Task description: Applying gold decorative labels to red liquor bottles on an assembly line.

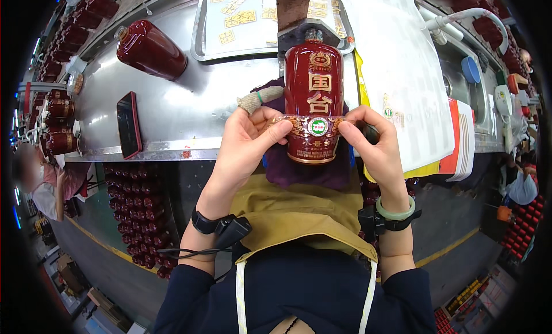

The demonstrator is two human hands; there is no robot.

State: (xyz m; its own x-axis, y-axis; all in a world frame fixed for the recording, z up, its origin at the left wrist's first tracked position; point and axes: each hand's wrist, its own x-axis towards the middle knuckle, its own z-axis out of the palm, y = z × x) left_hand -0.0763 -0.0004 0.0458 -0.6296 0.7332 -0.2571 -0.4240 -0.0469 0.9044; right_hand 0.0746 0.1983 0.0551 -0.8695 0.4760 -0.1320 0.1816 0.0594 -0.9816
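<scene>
A dark red glass bottle with gold lettering lies on a purple cloth at the bench's front edge, its neck pointing away from me. Across its lower part runs a narrow decorated label with a round green-and-white emblem. My left hand pinches the label's left end between thumb and fingers; a pale fabric cot covers its index finger. At the opposite end, my right hand is closed on the label with thumb and forefinger. How firmly the label sticks to the glass cannot be seen.
A metal tray holding gold label pieces stands behind the bottle. At left are a second red bottle, tilted in view, and a phone. White sheets cover the right side, beside a sink. Many red bottles stand below the bench.
</scene>
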